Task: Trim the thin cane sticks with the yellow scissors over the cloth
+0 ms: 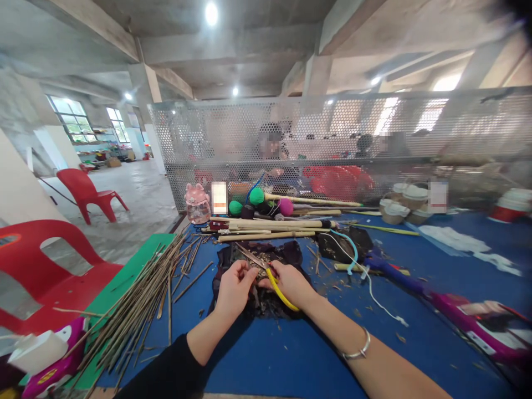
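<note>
- At the middle of the blue worktop, yellow-handled scissors sit in the right hand, blades pointing forward and left over a dark sheet; it pays to keep those tips clear of the other fingers.
- Just beside them, the left hand has thumb and fingertips drawn together; I cannot tell what they pinch. The right hand is curled around the scissors, its fingertips partly hidden.
- Working low over the sheet should best keep the loose dry bits on it.
- Beyond the sheet, pale sticks lie close, so blade movements are better kept short.
- Farther left, the thin stalks look light and brittle; lifting a few at a time seems wiser than tugging the pile.
</note>
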The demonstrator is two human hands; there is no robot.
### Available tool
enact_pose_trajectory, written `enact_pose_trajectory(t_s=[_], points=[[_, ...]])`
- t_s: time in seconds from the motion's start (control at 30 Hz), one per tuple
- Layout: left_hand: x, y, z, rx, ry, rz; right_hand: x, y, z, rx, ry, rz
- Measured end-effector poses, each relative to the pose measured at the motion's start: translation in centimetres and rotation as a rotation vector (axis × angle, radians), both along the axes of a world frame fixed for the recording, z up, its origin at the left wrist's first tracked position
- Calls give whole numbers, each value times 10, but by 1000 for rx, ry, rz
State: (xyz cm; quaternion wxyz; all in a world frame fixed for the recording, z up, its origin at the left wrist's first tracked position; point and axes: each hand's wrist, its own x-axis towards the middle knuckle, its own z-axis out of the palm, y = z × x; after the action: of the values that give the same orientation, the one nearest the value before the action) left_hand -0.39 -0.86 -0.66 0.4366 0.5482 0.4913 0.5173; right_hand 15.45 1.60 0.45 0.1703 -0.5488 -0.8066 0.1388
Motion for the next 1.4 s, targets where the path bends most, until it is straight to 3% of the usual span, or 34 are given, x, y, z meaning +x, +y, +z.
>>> enact_pose_trajectory(t_s=[0.3, 0.57, 0.87, 1.13, 1.4], points=[[2, 1, 4, 0, -145, -67, -3, -11, 5, -49, 88, 16], [2, -2, 6, -36, -64, -56, -6, -7, -4, -85, 170, -14], [2, -3, 6, -87, 1, -85, 0, -7, 8, 64, 93, 55], [0, 0, 7, -82, -18, -59, -6, -6, 1, -27, 1, -43], [0, 1, 8, -138, -52, -80, -3, -6, -5, -4, -1, -49]])
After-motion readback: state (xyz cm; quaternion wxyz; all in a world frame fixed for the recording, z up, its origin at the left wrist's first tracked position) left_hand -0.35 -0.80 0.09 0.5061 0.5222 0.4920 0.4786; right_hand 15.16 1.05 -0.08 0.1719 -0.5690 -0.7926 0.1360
